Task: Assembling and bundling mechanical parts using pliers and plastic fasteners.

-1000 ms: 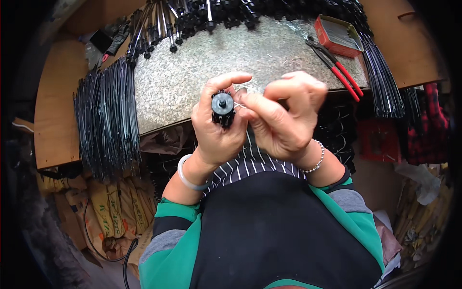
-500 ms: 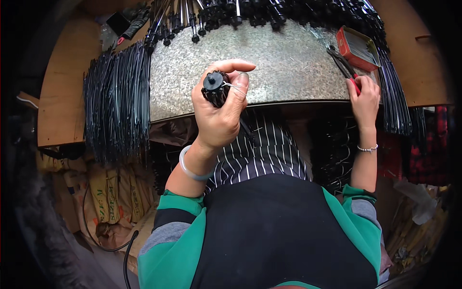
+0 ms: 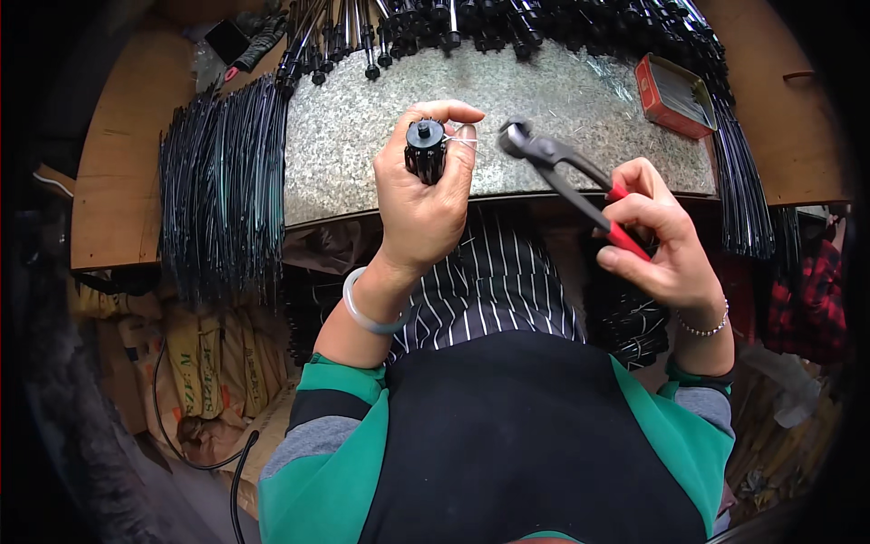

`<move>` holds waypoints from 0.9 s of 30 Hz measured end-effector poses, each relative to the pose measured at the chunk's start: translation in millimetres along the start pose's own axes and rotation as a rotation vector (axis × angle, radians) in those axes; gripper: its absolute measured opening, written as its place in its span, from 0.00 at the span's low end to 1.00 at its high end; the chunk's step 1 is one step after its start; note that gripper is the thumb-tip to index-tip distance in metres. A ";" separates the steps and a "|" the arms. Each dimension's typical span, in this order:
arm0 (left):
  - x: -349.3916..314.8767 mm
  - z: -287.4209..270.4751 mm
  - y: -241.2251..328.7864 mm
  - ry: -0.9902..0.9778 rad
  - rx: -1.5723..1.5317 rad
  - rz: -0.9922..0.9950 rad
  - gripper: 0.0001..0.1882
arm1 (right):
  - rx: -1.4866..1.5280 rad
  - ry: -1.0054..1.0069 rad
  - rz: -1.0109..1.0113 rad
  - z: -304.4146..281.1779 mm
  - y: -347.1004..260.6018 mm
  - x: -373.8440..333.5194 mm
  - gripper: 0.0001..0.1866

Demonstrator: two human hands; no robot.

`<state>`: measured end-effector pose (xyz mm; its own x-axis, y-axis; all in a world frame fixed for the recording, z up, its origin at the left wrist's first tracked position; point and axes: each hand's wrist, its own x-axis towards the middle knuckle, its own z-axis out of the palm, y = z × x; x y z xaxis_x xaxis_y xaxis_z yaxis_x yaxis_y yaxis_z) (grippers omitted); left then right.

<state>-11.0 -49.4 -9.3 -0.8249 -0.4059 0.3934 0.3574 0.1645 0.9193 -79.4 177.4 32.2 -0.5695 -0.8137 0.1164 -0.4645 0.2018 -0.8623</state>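
My left hand (image 3: 415, 213) is closed around a black umbrella frame (image 3: 424, 150), seen end-on with its round cap upward and its ribs bunched below. A thin pale wire (image 3: 462, 140) sticks out beside the cap, next to my left thumb; the forefinger stretches past it. My right hand (image 3: 675, 249) grips red-handled end-cutting pincers (image 3: 566, 181) above the worktop's front edge. Their handles are spread apart, and the dark jaws point toward the wire without touching it. Motion slightly blurs the head of the pincers.
A speckled stone worktop (image 3: 362, 145) lies ahead. Bundled black ribs (image 3: 222, 190) hang over its left side, and more shafts (image 3: 453, 27) line the back. An open red box (image 3: 675, 100) of thin wires stands at right. A phone (image 3: 227, 41) lies far left.
My right hand has lifted the pincers off the worktop and brought them left, toward my left hand. The left hand with the umbrella frame has shifted slightly right.
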 end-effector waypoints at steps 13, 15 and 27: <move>-4.5 -4.5 7.3 0.008 -0.099 -0.066 0.08 | -0.520 0.137 -0.272 13.1 -18.8 4.5 0.15; -4.2 -5.7 7.9 -0.019 -0.109 -0.066 0.07 | -0.416 0.041 -0.307 11.9 -13.2 3.7 0.14; -4.9 -6.5 11.4 -0.130 -0.133 0.012 0.05 | -0.368 -0.034 -0.312 15.4 0.6 -4.5 0.24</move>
<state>-0.1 -51.3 -0.7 -0.8667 -0.2840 0.4100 0.4152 0.0448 0.9086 -66.7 172.8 23.6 -0.3451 -0.8823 0.3200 -0.8224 0.1199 -0.5561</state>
